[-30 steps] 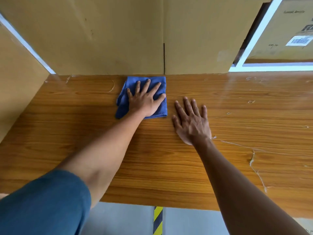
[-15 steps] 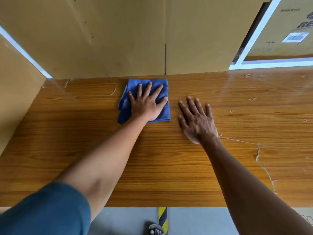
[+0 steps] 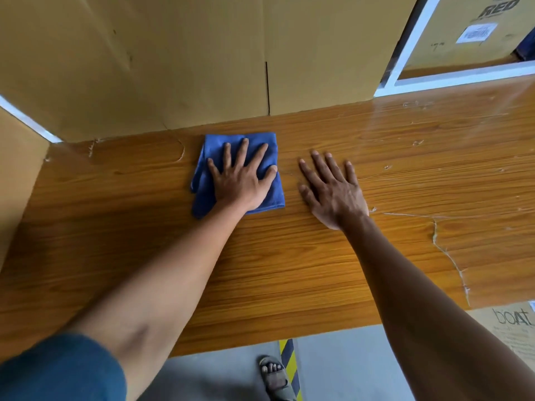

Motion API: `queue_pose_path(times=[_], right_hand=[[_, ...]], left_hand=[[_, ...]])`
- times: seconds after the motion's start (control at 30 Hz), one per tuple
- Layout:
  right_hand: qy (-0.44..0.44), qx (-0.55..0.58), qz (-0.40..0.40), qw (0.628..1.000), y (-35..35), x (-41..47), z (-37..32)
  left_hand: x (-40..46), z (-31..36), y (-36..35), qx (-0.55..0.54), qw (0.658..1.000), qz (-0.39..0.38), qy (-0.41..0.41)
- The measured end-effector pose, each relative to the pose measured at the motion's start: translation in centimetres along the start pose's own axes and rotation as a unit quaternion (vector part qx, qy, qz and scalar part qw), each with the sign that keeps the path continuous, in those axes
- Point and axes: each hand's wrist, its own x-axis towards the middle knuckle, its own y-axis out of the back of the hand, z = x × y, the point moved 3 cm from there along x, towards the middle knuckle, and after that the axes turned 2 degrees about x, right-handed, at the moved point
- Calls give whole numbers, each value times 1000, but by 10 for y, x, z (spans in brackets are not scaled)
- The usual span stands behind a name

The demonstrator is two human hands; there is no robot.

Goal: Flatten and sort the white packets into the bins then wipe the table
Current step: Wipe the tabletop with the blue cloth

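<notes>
Wipe phase. Left hand (image 3: 241, 179) flat on the folded blue cloth (image 3: 214, 195), fingers spread and straight, palm pressing it to the wooden tabletop (image 3: 289, 270); no pinch, no curl, so the grip is just an open press. Right hand (image 3: 333, 192) flat on bare wood just beside the cloth, fingers straight, holding nothing, looks like a brace.

Change over the last second: very little in the scene itself. Cloth and both hands keep the same layout relative to each other and to the cardboard box (image 3: 173, 59) seam behind; cloth sits near the back edge, close to the box, same as before. Mostly the head camera tipped down, so the near tabletop edge, grey floor, a sandalled foot (image 3: 275, 377) and the yellow-black floor tape (image 3: 289, 369) now show.

Reading: no white packets or bins in view, so sorting is probably finished or off-frame, cannot tell which. Wipe stroke seems paused or very slow at the far end. Scuffs and pale streaks remain on the right side of the tabletop, likely still to cover.
</notes>
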Motion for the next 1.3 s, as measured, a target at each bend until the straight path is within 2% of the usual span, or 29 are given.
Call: queue_pose_path(times=[0.2, 0.37, 0.53, 0.6, 0.67, 0.73, 0.8, 0.87, 1.0, 1.1, 1.3], right_hand=[[3, -10, 6, 1000, -1, 0, 2], [-11, -3, -5, 1000, 0, -3, -4], [-97, 82, -3, 992, 3, -11, -36], [-117, 138, 25, 983, 9, -10, -65], [-103, 147, 52, 982, 13, -3, -104], [-83, 134, 63, 985, 12, 12, -141], [-64, 116, 61, 989, 7, 34, -174], [-58, 88, 41, 994, -4, 56, -197], [-93, 38, 17, 995, -29, 81, -223], [-100, 23, 17, 995, -33, 76, -225], [-99, 17, 17, 995, -38, 3, -261]], left_hand=[[56, 4, 12, -4, 1000, -14, 20], [1, -8, 2, 1, 1000, -12, -20], [-16, -18, 8, -35, 997, -53, -42], [-15, -26, 19, -126, 991, 3, -54], [-18, -52, 32, -239, 964, 102, -49], [-21, -89, 36, -260, 948, 174, -60], [-21, -135, 29, -259, 945, 190, -66], [-21, -184, 16, -249, 951, 171, -63], [-22, -268, 4, -129, 980, 116, -98], [-28, -295, 10, -62, 990, 77, -104], [-69, -310, 12, -18, 997, 58, -44]])
